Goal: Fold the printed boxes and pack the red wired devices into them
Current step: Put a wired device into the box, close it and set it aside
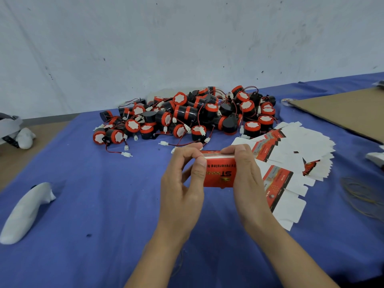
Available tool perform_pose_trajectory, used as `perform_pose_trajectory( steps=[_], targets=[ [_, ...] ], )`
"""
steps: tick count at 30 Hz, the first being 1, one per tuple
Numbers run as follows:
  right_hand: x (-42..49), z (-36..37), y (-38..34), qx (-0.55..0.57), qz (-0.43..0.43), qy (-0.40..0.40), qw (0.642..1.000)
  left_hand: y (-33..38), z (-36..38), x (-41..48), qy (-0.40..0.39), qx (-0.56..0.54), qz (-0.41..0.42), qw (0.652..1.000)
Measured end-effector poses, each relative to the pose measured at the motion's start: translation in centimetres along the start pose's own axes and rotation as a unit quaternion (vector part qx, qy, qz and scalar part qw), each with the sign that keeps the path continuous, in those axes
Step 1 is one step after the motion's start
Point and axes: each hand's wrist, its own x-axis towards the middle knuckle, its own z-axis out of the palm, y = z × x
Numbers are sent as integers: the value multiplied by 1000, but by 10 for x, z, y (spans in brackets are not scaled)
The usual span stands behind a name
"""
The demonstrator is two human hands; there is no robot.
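Note:
Both of my hands hold one red printed box (219,173) above the blue table cloth (93,204). My left hand (184,183) grips its left end, thumb on the near face and fingers curled over the top edge. My right hand (245,175) grips the right end with fingers curled over the top. Behind the box lies a heap of red and black wired devices (187,115) with white connectors. To the right, several flat unfolded boxes (288,163) are fanned out, white sides mostly up.
A white padded object (25,213) lies at the left on the cloth. A brown cardboard sheet (342,109) sits at the back right, with a tape roll (287,101) beside it. Thin yellowish rubber bands (361,196) lie at the right. A grey wall stands behind the table.

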Motion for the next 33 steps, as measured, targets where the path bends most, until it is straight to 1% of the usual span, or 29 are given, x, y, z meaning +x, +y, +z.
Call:
perform_pose_trajectory(
  steps=[16, 21, 27, 33],
  targets=[
    [-3, 2, 1, -27, -8, -5, 1000, 0, 2, 1, -1, -17, -48, 999],
    [-3, 3, 1, -22, -6, -9, 1000, 0, 1, 3, -1, -35, -78, 996],
    [-5, 3, 3, -29, -8, 6, 1000, 1, 1, 4, -1, -50, -107, 993],
    [-5, 4, 4, -32, -3, 8, 999, 0, 2, 5, 7, -52, -120, 991]
  ],
)
